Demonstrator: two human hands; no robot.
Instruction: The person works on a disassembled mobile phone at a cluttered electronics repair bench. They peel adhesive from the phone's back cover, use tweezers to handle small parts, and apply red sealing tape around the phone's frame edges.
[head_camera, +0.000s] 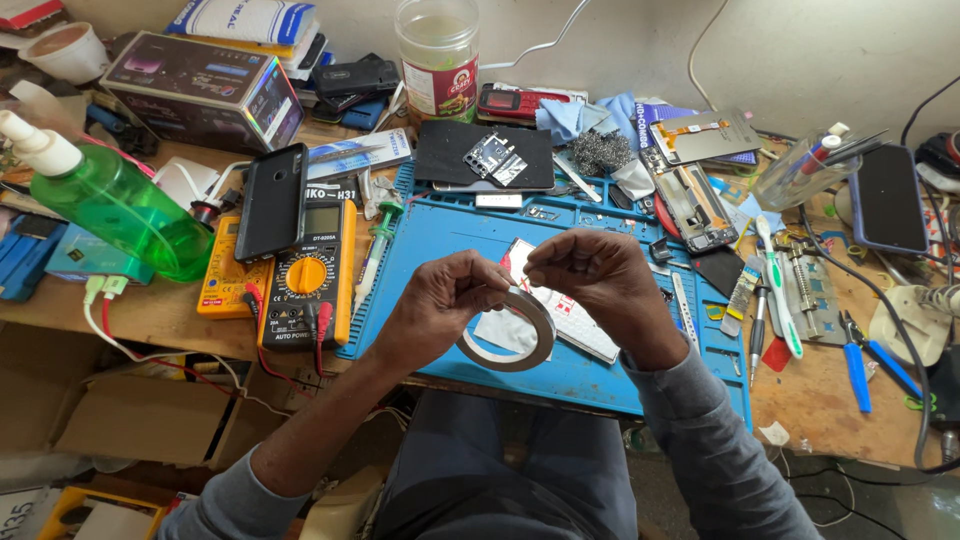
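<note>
The left hand pinches the rim of a thin, narrow roll of tape, a grey hoop with an open centre, held above the blue rubber mat. The right hand is curled shut at the roll's top edge, fingertips pressed together as if nipping the tape's end. Under them lies a flat white packet. On the wooden table to the left sit a yellow multimeter and a translucent green spray bottle.
</note>
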